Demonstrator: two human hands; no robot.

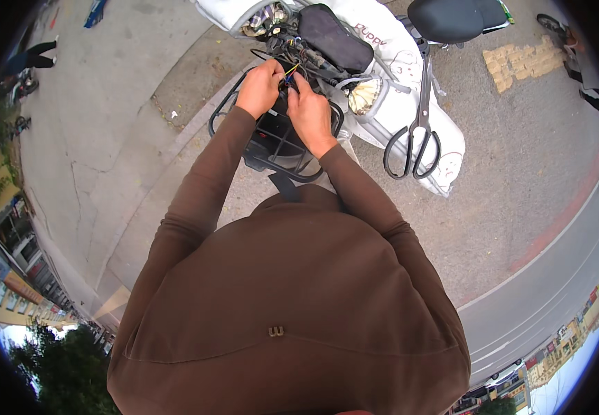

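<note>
My left hand (pixel 260 88) is closed, its fingertips pinching thin wires (pixel 289 71), one of them yellow, over the front of a two-wheeler. Close beside it, my right hand (pixel 311 114) has its thumb and forefinger on the same wires; the exact grip is partly hidden. Beneath both hands is a black metal basket (pixel 275 126). Farther up, a tangle of dark cables (pixel 296 50) lies exposed. A pair of black-handled scissors (pixel 421 123) rests to the right, over a white padded cover (pixel 444 142).
A black rounded mirror (pixel 451 19) stands at the upper right, near the scissors' tips. A dark oblong padded piece (pixel 337 38) sits beyond the cables. Paved ground surrounds the vehicle, with a road (pixel 527 297) at right and a person's legs (pixel 36 55) at far left.
</note>
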